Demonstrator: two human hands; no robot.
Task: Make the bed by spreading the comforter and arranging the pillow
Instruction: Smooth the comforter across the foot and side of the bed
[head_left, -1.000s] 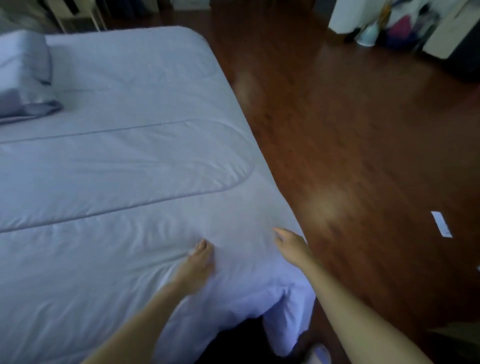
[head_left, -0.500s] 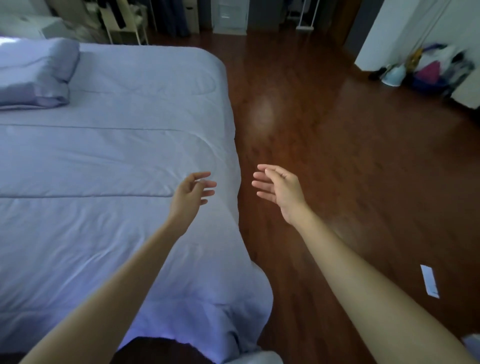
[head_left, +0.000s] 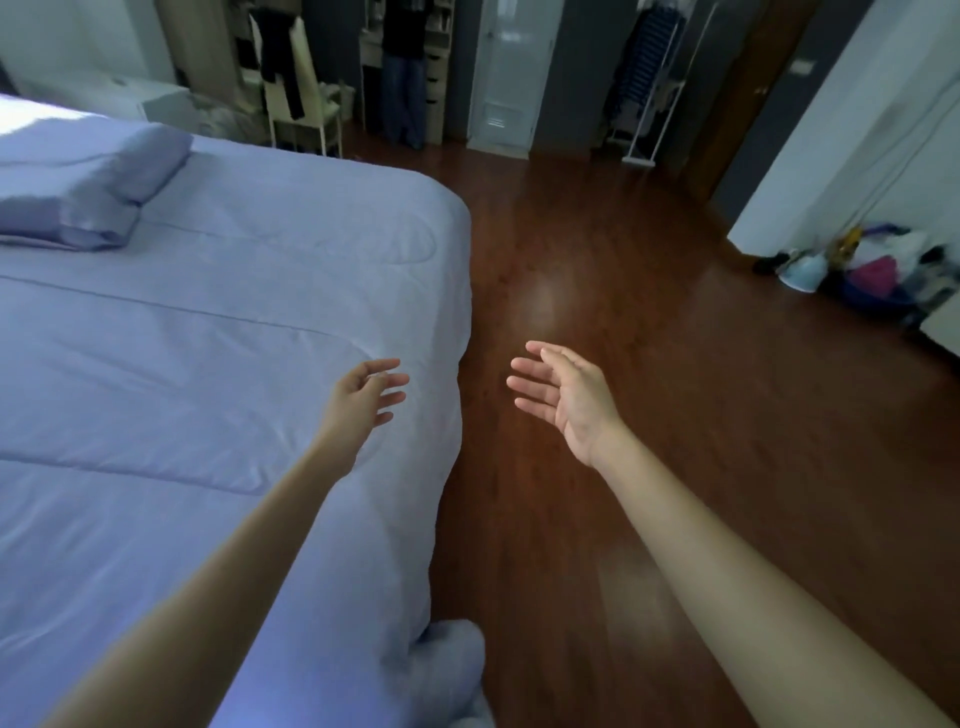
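Both hands have lifted off the comforter (head_left: 182, 374) since a second ago. Left hand (head_left: 363, 402) hangs above its edge, fingers loosely spread, holding nothing. Right hand (head_left: 569, 400) is over the wooden floor (head_left: 649, 519), palm showing, fingers straight and apart. Far beyond the left fingertips lies the pillow (head_left: 98, 176), its left end cut off by the frame. Behind the wrists the comforter's bunched corner runs out of view at the bottom edge.

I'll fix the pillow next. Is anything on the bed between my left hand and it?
Nothing visible is. Only the spread comforter lies between the left hand, open above the comforter's right edge, and the pillow at the far left.
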